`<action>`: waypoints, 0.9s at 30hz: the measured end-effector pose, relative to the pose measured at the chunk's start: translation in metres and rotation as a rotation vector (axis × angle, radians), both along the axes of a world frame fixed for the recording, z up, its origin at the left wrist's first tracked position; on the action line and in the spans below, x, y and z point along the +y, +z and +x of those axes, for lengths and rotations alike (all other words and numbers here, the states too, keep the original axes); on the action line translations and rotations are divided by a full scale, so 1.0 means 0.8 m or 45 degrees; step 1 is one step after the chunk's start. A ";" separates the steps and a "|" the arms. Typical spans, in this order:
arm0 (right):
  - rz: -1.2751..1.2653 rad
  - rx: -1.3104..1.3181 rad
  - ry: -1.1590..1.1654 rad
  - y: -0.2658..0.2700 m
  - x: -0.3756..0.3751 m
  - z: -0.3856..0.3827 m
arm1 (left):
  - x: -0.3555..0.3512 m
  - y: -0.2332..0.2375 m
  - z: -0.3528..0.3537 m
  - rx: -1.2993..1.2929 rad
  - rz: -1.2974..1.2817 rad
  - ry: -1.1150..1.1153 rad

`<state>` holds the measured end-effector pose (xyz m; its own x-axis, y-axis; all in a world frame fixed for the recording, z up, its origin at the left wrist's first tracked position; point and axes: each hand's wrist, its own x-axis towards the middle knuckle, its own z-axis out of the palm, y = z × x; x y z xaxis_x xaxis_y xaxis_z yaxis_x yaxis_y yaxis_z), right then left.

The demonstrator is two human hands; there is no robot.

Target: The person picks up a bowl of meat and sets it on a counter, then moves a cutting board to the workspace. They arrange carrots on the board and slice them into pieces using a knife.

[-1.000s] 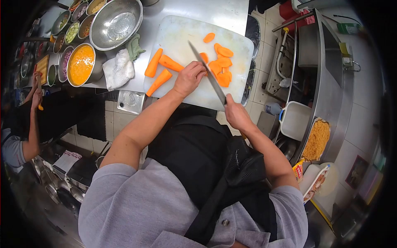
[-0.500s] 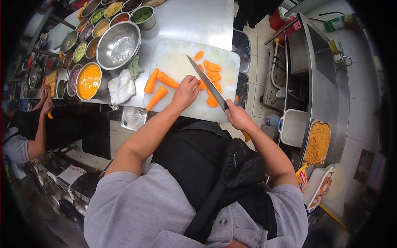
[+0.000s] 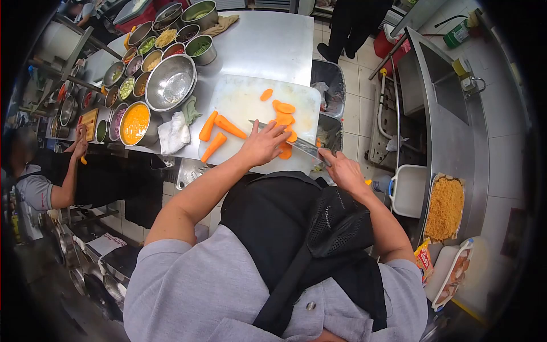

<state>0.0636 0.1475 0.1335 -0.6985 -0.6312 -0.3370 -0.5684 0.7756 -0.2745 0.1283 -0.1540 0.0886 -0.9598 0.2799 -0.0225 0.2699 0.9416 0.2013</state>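
My right hand [image 3: 343,171] is closed round the handle of a long kitchen knife [image 3: 308,149], whose blade lies low and slanting across the white cutting board [image 3: 245,94]. With fingers stretched out, my left hand [image 3: 264,143] reaches over the blade, its fingertips at the carrot slices [image 3: 284,118]. The fingers hide part of the blade and some slices. One carrot slice [image 3: 266,94] lies apart near the far edge. Left of my left hand are three peeled carrot pieces: an upper one [image 3: 230,126], a left one [image 3: 208,126] and a lower one [image 3: 214,147].
A steel colander [image 3: 170,82], a pot of orange liquid [image 3: 135,124] and several bowls of cut vegetables stand on the left. A white cloth [image 3: 174,134] lies beside the board. Beyond the board's right edge is a bin [image 3: 329,77]. A co-worker's hands [image 3: 80,142] are at far left.
The knife has gone from raised and steep to low and flatter. My left hand has spread its fingers and moved over the blade and slices. The camera view has shifted.
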 end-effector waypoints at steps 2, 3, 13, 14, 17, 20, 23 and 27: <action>-0.031 0.012 0.019 -0.002 0.007 -0.008 | 0.008 -0.005 0.000 0.010 0.003 0.011; -0.032 0.005 0.036 0.000 0.010 -0.012 | 0.011 -0.008 0.001 0.016 0.014 0.028; -0.031 0.005 0.178 0.014 0.015 -0.044 | 0.053 0.001 -0.008 0.065 0.056 0.000; -0.033 0.000 0.190 0.013 0.015 -0.048 | 0.051 -0.004 -0.011 0.058 0.014 0.020; -0.046 -0.010 0.172 0.012 0.027 -0.060 | 0.037 -0.025 -0.011 0.109 -0.027 0.092; 0.038 -0.015 0.116 0.035 0.058 -0.067 | 0.020 -0.035 0.005 0.148 -0.009 0.199; 0.099 -0.033 0.023 0.044 0.112 -0.067 | 0.013 -0.050 0.019 0.134 0.023 0.308; -0.011 -0.035 -0.203 0.035 0.167 -0.048 | 0.013 -0.039 -0.002 0.167 0.202 0.533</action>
<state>0.0251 0.2814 0.1618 -0.7807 -0.5162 -0.3523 -0.4307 0.8528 -0.2952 0.1267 -0.1435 0.0570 -0.9828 -0.1416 0.1187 -0.0935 0.9353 0.3413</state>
